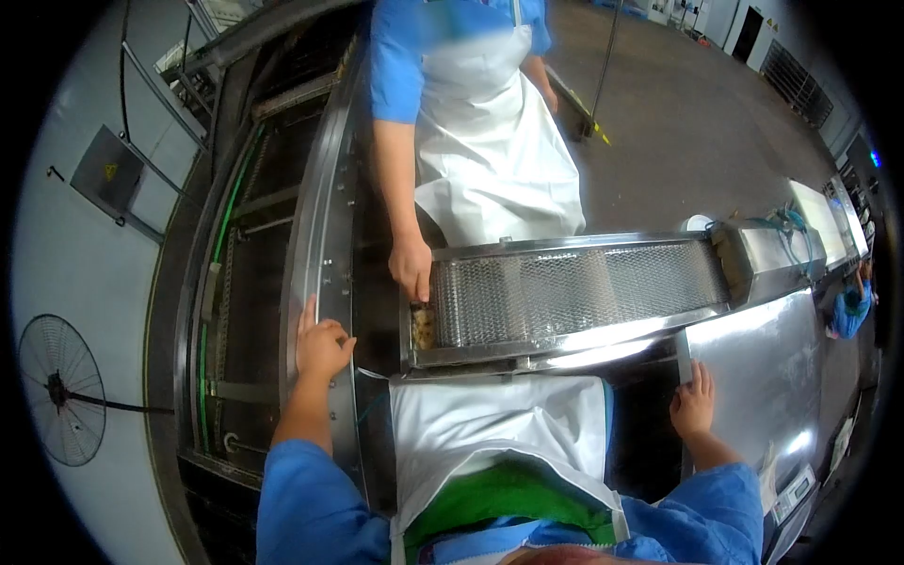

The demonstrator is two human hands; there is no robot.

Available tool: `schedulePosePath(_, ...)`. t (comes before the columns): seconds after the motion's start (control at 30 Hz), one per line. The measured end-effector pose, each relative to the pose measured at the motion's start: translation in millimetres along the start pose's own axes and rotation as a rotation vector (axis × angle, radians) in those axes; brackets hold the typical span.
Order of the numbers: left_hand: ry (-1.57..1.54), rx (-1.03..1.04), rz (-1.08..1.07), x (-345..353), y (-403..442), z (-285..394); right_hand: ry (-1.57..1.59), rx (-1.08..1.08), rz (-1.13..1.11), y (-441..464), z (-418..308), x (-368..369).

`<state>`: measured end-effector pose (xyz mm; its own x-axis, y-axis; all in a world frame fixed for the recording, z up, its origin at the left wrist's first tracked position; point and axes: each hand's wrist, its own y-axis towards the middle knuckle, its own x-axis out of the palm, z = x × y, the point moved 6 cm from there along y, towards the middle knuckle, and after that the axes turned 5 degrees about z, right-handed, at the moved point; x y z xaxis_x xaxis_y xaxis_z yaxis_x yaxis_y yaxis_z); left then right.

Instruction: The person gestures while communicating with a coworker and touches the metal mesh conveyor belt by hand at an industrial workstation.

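Note:
My left hand (323, 341) rests on the metal side rail (315, 226) of the large machine at left, its fingers extended and thumb apart. On the near left edge of a steel table (758, 363) lies my right hand (694, 402), fingers stretched out and holding nothing. Between and beyond my hands runs a narrow mesh conveyor belt (574, 292) in a steel frame. Small yellowish-brown pieces (424, 328) sit at its left end. A co-worker's hand (411, 266) reaches down to that end; what its fingers touch is unclear.
Across the conveyor stands a co-worker in a white apron (499, 141). A wall fan (64, 388) and a grey electrical box (106, 174) are at left. A steel housing (767, 256) adjoins the belt's right end. A device with a display (793, 494) sits at lower right.

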<state>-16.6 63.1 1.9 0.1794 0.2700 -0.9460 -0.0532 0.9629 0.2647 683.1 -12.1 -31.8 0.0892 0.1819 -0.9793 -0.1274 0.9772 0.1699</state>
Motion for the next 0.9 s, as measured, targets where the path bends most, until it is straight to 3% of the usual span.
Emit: schedulePosePath(0.9,0.048,0.01,0.005,3.6,-2.5,0.0,0.11,-0.045,0.079,-7.2,2.4,8.2)
